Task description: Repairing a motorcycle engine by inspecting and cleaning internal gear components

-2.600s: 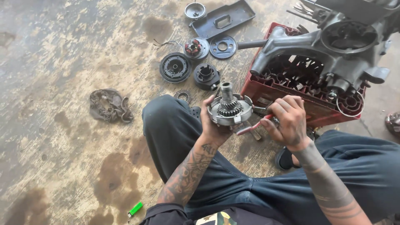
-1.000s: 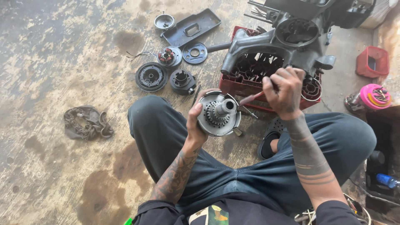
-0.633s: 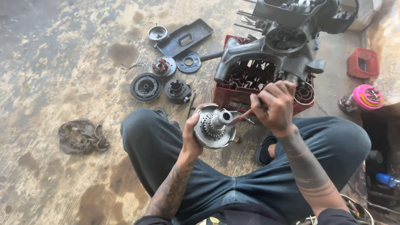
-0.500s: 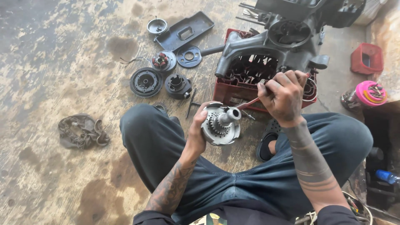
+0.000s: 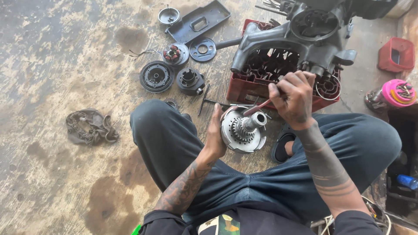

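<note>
Both hands (image 5: 215, 135) (image 5: 291, 98) grip a gear assembly (image 5: 242, 129) before a red crate (image 5: 278, 89).

The engine casing (image 5: 305, 39) sits on a crate (image 5: 244, 89) ahead of the seated person's knees. Left of the crate lie round parts (image 5: 156, 76) on the floor (image 5: 56, 52); a rag (image 5: 89, 126) lies further left.

Trousers: I wear dark blue-grey cloth trousers (image 5: 244, 182), creased at the knees.
Top: my black short-sleeved shirt (image 5: 244, 219) has a yellow-green printed patch on the chest.
Forearms: dark tattoos run down both, banded rings on the right one.
Hands: my left hand (image 5: 216, 135) and right hand (image 5: 292, 98) are bare, without gloves.
Foot: a dark sandal (image 5: 282, 147).
</note>
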